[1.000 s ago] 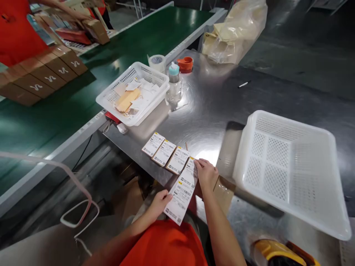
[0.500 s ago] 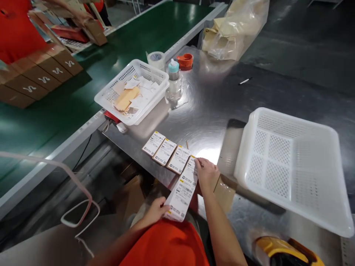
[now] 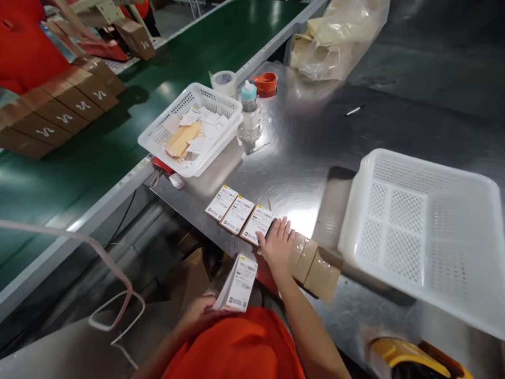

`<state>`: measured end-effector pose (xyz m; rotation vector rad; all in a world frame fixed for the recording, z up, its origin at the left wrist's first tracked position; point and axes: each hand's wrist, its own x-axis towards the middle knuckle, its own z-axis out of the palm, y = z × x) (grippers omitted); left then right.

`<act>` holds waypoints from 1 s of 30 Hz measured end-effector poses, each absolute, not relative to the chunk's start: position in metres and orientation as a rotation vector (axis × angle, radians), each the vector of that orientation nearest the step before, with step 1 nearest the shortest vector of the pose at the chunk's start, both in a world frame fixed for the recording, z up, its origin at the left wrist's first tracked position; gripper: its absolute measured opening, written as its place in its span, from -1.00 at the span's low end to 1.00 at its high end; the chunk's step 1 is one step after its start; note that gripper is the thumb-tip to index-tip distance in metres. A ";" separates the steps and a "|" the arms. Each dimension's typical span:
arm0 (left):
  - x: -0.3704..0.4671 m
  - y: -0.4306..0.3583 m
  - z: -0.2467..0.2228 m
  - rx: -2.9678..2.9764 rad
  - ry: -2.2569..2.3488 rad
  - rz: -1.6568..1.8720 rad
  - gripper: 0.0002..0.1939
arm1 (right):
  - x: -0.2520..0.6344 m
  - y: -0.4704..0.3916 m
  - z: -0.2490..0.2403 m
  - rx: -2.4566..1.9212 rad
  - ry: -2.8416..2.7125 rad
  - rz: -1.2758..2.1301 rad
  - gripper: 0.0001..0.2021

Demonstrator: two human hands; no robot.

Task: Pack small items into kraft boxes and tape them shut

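While the left hand [image 3: 202, 306] is closed on the folded label strip [image 3: 243, 284] at the lower centre of the frame, the right hand [image 3: 278, 245] grasps nothing, palm down with fingers extended, between three labelled boxes [image 3: 237, 214] and some brown boxes [image 3: 322, 275]. These boxes rest on a shiny metal table [image 3: 303, 142]. A green conveyor belt [image 3: 177, 68] crosses the upper left, where a person [image 3: 29, 45] in red stands.
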<state>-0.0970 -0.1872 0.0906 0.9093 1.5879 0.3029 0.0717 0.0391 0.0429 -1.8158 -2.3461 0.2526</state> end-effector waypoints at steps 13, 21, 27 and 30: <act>-0.080 -0.134 0.167 1.162 1.380 0.742 -0.80 | 0.102 0.034 0.092 -1.349 -1.649 1.287 -0.45; -0.054 -0.116 0.113 1.049 1.561 0.572 -0.57 | 0.145 -0.011 0.134 -1.421 -1.230 1.439 -0.63; -0.003 -0.064 0.121 0.888 1.296 0.841 -0.51 | 0.162 -0.049 0.141 -1.484 -1.395 1.281 -0.74; 0.023 -0.054 0.119 0.787 1.317 0.829 -0.65 | 0.169 -0.047 0.133 -1.496 -1.392 1.135 -0.77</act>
